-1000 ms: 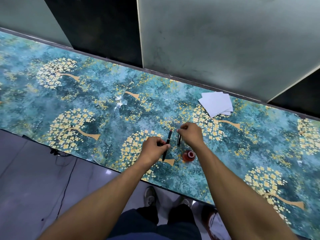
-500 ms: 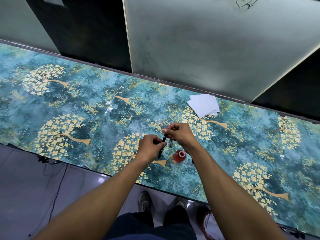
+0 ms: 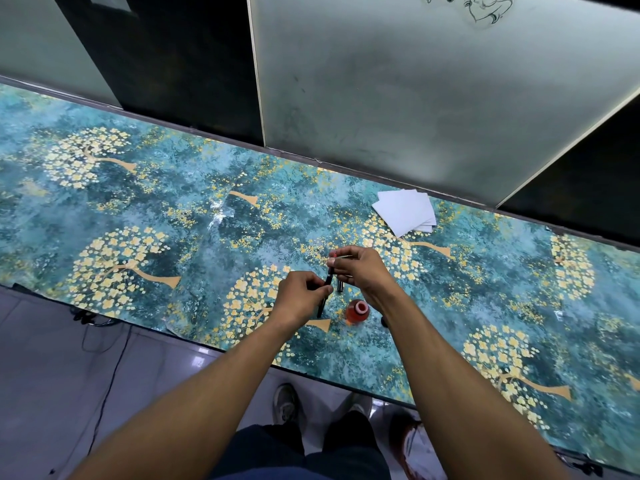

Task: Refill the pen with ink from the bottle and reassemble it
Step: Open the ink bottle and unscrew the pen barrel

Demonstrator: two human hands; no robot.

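— above the near edge of the table (image 3: 173, 216), what is held?
— the black pen (image 3: 325, 289) is pinched by the left hand (image 3: 300, 299); its far end is gripped by the right hand (image 3: 360, 270).
— and the ink bottle (image 3: 357, 310)?
— it is stood open just near of the hands, beside a small dark piece (image 3: 340, 285).

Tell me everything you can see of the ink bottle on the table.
The ink bottle is small and round, seemingly clear glass holding orange-red ink. It stands upright and uncapped, its open mouth facing up, near the front edge of the table. It sits just below both hands; neither touches it. Slight blur hides any label.
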